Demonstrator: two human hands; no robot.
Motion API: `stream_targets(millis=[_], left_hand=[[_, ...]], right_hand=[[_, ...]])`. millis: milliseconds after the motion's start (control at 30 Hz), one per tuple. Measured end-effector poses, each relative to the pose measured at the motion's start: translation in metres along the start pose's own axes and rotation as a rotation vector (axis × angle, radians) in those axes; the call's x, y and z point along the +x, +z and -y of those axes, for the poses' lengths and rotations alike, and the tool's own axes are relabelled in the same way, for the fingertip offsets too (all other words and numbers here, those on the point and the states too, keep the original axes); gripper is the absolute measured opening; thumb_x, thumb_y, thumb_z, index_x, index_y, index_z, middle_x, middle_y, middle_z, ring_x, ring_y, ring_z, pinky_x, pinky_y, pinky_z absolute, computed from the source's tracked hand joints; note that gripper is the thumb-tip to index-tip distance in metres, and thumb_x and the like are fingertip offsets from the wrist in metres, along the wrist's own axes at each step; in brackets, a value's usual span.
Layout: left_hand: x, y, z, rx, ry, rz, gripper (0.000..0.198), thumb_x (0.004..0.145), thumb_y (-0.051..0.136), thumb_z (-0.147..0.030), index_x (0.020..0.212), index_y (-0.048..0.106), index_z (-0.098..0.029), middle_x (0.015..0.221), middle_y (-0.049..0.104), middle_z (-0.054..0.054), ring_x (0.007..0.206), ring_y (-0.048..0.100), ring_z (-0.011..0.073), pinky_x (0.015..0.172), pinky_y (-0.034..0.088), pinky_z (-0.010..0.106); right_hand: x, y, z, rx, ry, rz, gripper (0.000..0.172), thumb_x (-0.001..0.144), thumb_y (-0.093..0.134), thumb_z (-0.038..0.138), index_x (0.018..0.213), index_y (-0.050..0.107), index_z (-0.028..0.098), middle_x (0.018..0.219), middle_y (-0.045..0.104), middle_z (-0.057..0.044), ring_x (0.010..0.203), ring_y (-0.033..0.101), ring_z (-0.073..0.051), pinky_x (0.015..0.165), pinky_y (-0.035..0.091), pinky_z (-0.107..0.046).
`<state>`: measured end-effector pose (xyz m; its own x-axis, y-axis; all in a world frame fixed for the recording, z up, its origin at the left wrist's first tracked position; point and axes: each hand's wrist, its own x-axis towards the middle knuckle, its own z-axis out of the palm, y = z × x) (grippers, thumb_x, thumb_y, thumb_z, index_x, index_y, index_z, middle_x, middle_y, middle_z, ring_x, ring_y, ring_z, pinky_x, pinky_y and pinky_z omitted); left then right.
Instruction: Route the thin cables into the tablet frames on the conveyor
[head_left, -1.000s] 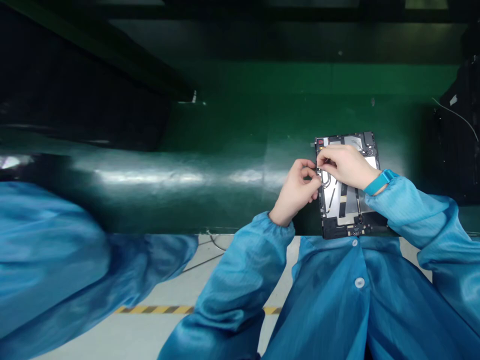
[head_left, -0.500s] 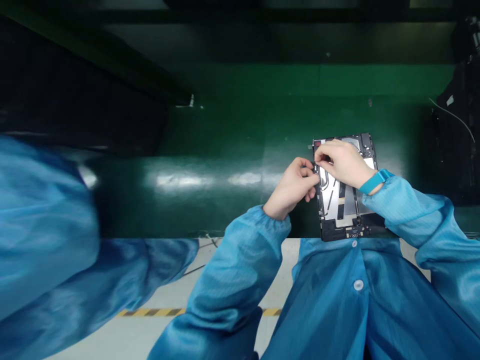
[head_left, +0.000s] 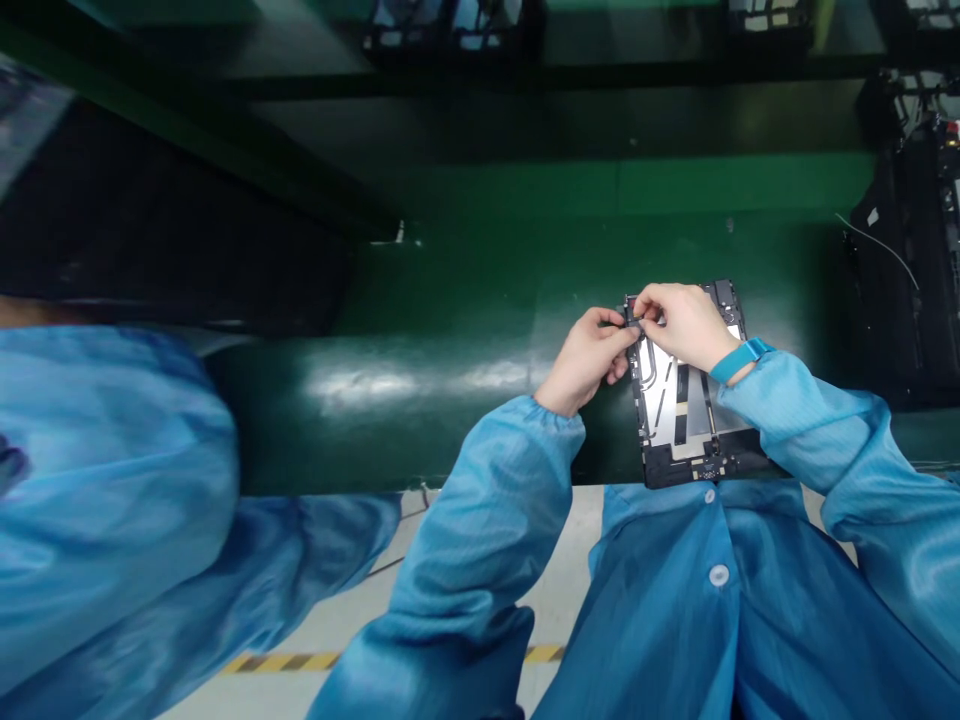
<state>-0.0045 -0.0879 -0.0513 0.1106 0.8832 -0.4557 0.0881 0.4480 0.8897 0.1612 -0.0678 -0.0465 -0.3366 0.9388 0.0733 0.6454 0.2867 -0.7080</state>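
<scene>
An opened tablet back frame (head_left: 686, 410), black rim with silver plates and dark strips inside, lies on the green conveyor belt (head_left: 465, 290) near its front edge. My left hand (head_left: 589, 360) is curled at the frame's upper left corner, fingertips pinched on a small dark part I cannot make out. My right hand (head_left: 682, 325), with a teal wristband (head_left: 739, 358), lies over the frame's top and pinches at the same corner. The fingertips of both hands meet there.
A co-worker's blue-sleeved arm and shoulder (head_left: 112, 500) fill the left foreground. A dark machine with a white cable (head_left: 900, 270) stands at the right. Black trays (head_left: 450, 25) sit beyond the belt. Below the belt edge is a grey floor with yellow-black tape (head_left: 285, 662).
Both hands slid up the frame's left edge to its top left corner. The co-worker's blue sleeve rose on the left. The view tilted, showing more beyond the belt.
</scene>
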Motion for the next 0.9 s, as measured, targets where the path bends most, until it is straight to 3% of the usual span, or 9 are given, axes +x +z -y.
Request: stream_targets(millis=[133,300,400,467,567,700,800,900], left_hand=[[0.002,0.005,-0.004,0.029,-0.037,-0.021,0.036,0.081,0.076,-0.022,0.091,0.042,-0.024,0.043,0.047,-0.014,0.028,0.040,0.0068,0.032,0.022,0.015],[0.003,0.012,-0.007,0.051,-0.086,-0.054,0.032,0.083,0.072,-0.020,0.090,0.041,-0.025,0.041,0.040,-0.016,0.028,0.036,0.0073,0.034,0.019,0.016],[-0.003,0.007,-0.002,0.126,-0.002,-0.065,0.020,0.087,0.067,-0.025,0.094,0.048,-0.023,0.047,0.045,-0.012,0.033,0.040,0.0092,0.037,0.026,0.019],[-0.012,0.002,0.005,0.247,0.136,-0.114,0.017,0.089,0.064,-0.031,0.100,0.058,-0.020,0.058,0.057,-0.006,0.044,0.051,0.0118,0.045,0.039,0.022],[-0.026,0.000,0.020,0.415,0.338,-0.166,0.032,0.088,0.065,-0.038,0.112,0.070,-0.018,0.092,0.072,0.005,0.069,0.065,0.0165,0.069,0.054,0.029],[-0.032,0.003,0.030,0.269,0.373,-0.147,0.051,0.087,0.063,-0.041,0.133,0.067,-0.019,0.123,0.071,0.012,0.094,0.070,0.0210,0.089,0.057,0.035],[-0.021,-0.016,0.021,0.025,0.302,-0.126,0.064,0.081,0.071,-0.044,0.139,0.062,-0.019,0.118,0.075,0.011,0.101,0.072,0.0235,0.084,0.058,0.033],[-0.003,-0.070,0.004,-0.038,0.199,-0.167,0.063,0.066,0.084,-0.041,0.124,0.068,-0.024,0.095,0.079,0.003,0.081,0.071,0.0202,0.068,0.054,0.028]], right_hand=[[-0.001,-0.001,-0.002,-0.039,-0.026,-0.034,0.018,0.085,0.060,0.008,0.095,0.070,0.019,0.095,0.073,-0.004,0.091,0.064,-0.021,0.083,0.046,-0.033],[-0.025,-0.021,-0.010,-0.099,-0.047,-0.272,0.019,0.086,0.060,0.016,0.103,0.069,0.020,0.115,0.068,-0.011,0.113,0.057,-0.030,0.105,0.043,-0.049],[-0.051,-0.033,-0.026,-0.058,0.046,-0.421,0.028,0.084,0.065,0.024,0.112,0.067,0.021,0.129,0.063,-0.014,0.128,0.053,-0.034,0.114,0.040,-0.055],[-0.069,-0.035,-0.040,0.069,0.149,-0.452,0.037,0.083,0.068,0.032,0.120,0.066,0.022,0.135,0.062,-0.015,0.133,0.054,-0.033,0.113,0.045,-0.054],[-0.089,-0.025,-0.052,0.317,0.290,-0.385,0.051,0.087,0.067,0.041,0.135,0.060,0.022,0.138,0.065,-0.015,0.131,0.061,-0.030,0.114,0.049,-0.053],[-0.092,0.002,-0.046,0.308,0.259,-0.418,0.061,0.087,0.069,0.041,0.144,0.055,0.025,0.155,0.054,-0.014,0.150,0.046,-0.030,0.123,0.041,-0.053],[-0.076,0.015,-0.035,0.387,0.214,-0.367,0.063,0.087,0.070,0.040,0.147,0.052,0.026,0.160,0.049,-0.014,0.152,0.044,-0.030,0.121,0.044,-0.052],[-0.059,0.010,-0.034,0.432,0.143,-0.247,0.059,0.088,0.069,0.039,0.143,0.055,0.025,0.151,0.058,-0.015,0.136,0.061,-0.027,0.110,0.054,-0.047]])
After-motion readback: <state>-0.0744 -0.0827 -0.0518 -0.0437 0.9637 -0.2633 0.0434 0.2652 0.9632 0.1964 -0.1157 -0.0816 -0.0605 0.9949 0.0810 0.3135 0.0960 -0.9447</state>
